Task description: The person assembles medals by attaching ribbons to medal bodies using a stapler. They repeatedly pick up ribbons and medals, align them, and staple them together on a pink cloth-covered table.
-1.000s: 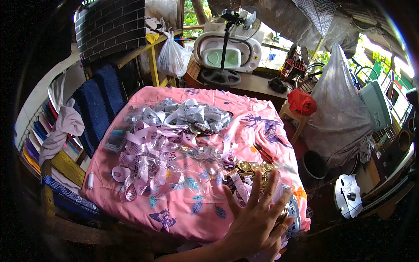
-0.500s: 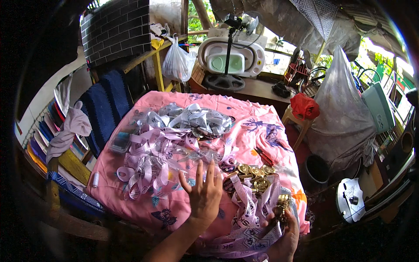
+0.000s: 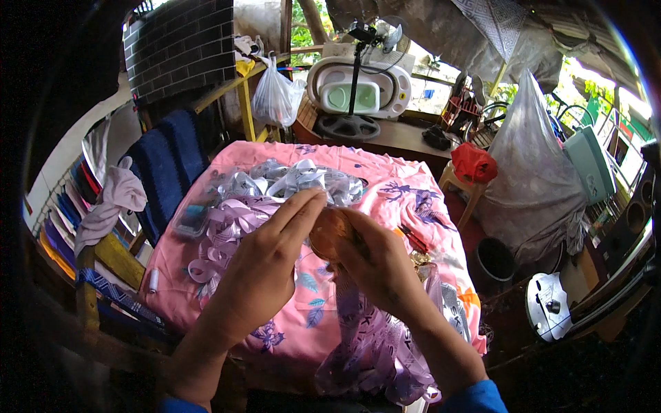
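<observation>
In front of me, above the middle of the table, my two hands meet around round gold medals. My right hand (image 3: 382,265) grips the medals (image 3: 329,235) from the right, its thumb across the front one. Against their left side press the joined fingers of my left hand (image 3: 261,268). Lilac printed ribbons (image 3: 375,341) trail from the medals down to the near table edge. A heap of lilac ribbons (image 3: 227,230) lies beyond my left hand, with silver-grey ribbons (image 3: 303,180) behind it. Other gold medals (image 3: 418,259) show partly past my right forearm.
A pink patterned cloth (image 3: 317,296) covers the table. On it lie red-handled pliers (image 3: 413,239), a clear box (image 3: 191,221) and a white thread spool (image 3: 153,281). A chair with dark blue cloth (image 3: 165,155) stands left; a red bag (image 3: 474,164) sits on a stool right.
My right hand has lifted the medals from the near right to the middle, ribbons trailing. My left hand has risen from the table and closed against the medals.
</observation>
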{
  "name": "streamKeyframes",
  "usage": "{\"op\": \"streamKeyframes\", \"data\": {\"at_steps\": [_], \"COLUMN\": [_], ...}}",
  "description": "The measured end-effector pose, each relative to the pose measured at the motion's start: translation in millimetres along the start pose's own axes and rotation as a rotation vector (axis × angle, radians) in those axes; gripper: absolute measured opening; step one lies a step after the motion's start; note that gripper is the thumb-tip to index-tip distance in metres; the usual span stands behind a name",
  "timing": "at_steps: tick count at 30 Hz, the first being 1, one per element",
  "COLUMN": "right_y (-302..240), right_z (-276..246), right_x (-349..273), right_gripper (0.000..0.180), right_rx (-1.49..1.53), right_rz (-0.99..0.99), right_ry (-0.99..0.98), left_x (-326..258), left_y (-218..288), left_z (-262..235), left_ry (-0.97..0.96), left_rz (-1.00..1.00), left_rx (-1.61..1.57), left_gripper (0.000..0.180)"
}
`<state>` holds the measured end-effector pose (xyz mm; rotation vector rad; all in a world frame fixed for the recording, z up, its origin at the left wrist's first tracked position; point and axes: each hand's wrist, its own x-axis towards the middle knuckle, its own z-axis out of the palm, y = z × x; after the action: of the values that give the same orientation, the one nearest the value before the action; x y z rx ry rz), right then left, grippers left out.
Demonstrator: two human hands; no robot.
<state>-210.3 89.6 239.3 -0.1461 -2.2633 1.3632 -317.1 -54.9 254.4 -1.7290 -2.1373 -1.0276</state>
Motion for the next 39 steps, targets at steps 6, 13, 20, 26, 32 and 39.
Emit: {"op": "streamKeyframes", "data": {"at_steps": [6, 13, 20, 26, 32, 39], "right_y": [10.7, 51.8, 89.0, 102.5, 89.0, 39.0], "right_z": [15.6, 3.4, 16.9, 22.5, 29.2, 27.9], "right_x": [57.6, 79.5, 40.9, 38.2, 48.6, 61.2], "right_gripper": [0.019, 0.023, 0.018, 0.024, 0.036, 0.036], "right_rx": [-0.550, 0.036, 0.743, 0.944, 0.830, 0.678], "right_rz": [-0.378, 0.030, 0.719, 0.731, 0.398, 0.047], "right_ry": [-0.159, -0.478, -0.345, -0.368, -0.364, -0.304], "left_x": [20.0, 28.5, -17.5, -37.8, -15.0, 28.4], "left_y": [-16.9, -28.5, -45.8, -96.9, -76.4, -54.9], "left_z": [-33.9, -28.7, -13.1, 19.7, 10.0, -32.5], "left_ry": [-0.150, -0.396, -0.396, -0.032, -0.037, -0.139], "left_rz": [0.136, 0.053, 0.436, 0.558, 0.420, 0.628], "left_rx": [0.080, -0.149, 0.062, 0.549, 0.271, 0.232], "left_gripper": [0.071, 0.044, 0.025, 0.016, 0.012, 0.014]}}
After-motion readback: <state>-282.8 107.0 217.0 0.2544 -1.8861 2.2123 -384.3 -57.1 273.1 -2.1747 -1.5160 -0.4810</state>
